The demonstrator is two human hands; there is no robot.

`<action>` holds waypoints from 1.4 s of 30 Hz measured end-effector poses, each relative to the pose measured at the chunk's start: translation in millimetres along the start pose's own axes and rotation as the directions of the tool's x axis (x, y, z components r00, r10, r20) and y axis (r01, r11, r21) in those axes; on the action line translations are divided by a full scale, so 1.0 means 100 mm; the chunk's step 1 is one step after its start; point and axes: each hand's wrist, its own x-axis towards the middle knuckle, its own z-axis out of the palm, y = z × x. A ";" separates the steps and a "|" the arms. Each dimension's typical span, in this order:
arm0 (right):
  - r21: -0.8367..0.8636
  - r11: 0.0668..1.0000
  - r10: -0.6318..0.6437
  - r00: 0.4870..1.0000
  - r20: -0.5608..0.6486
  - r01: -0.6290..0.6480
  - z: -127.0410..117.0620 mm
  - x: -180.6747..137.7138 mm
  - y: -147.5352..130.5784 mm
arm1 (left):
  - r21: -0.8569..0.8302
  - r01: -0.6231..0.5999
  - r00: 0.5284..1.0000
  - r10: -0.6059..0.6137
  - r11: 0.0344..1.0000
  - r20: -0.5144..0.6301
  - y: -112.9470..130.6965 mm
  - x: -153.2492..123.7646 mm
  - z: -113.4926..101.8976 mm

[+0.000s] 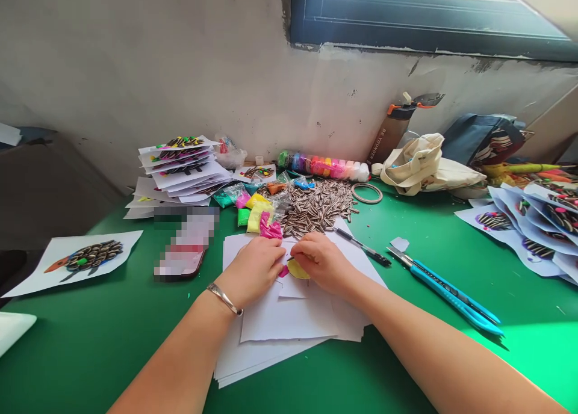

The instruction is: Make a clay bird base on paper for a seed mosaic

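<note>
My right hand [323, 262] pinches a thin dark piece [290, 259], too small to name surely, over a yellow clay shape [298, 269] on white paper. My left hand [255, 266], wearing a silver bangle [224, 298], rests on the paper with its fingers bent, beside a small bit of pink clay [283, 272]. Under both hands lies a stack of white paper sheets [289, 324]. Just beyond the fingers are a pink clay packet [270, 226], a yellow packet [259, 214] and a heap of striped sunflower seeds [316, 206].
A black pen [363, 247] and a blue utility knife [451, 293] lie to the right. Left are a blurred phone-like object [185, 248] and a seed-covered picture [90, 260]. Stacked pictures [180, 173], a tape roll [367, 193], a bottle [392, 131] and a cloth bag [415, 164] stand behind.
</note>
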 end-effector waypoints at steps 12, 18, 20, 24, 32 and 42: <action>0.109 0.992 0.074 0.996 -0.047 -0.068 -0.07 0.01 0.01 | -0.011 0.026 1.000 -0.026 1.000 -0.004 0.00 -0.03 -0.01; 0.155 0.981 0.125 0.990 -0.066 -0.114 -0.05 0.03 0.03 | 0.067 0.013 1.000 -0.014 0.998 0.004 0.11 -0.18 -0.03; 0.151 0.983 0.117 0.990 -0.074 -0.105 -0.04 0.04 0.03 | 0.068 -0.002 1.000 0.000 0.998 0.023 0.16 -0.19 -0.04; 0.148 0.983 0.125 0.989 -0.074 -0.113 -0.04 0.04 0.02 | 0.081 -0.019 0.999 0.015 0.997 0.050 0.24 -0.20 -0.03; 0.123 0.988 0.101 0.991 -0.082 -0.091 -0.02 0.06 0.07 | 0.215 0.010 1.000 -0.014 0.976 0.016 0.19 -0.41 0.22; 0.115 0.991 0.082 0.993 -0.082 -0.073 -0.01 0.06 0.07 | 0.313 0.008 0.996 0.019 0.950 -0.084 0.21 -0.51 0.40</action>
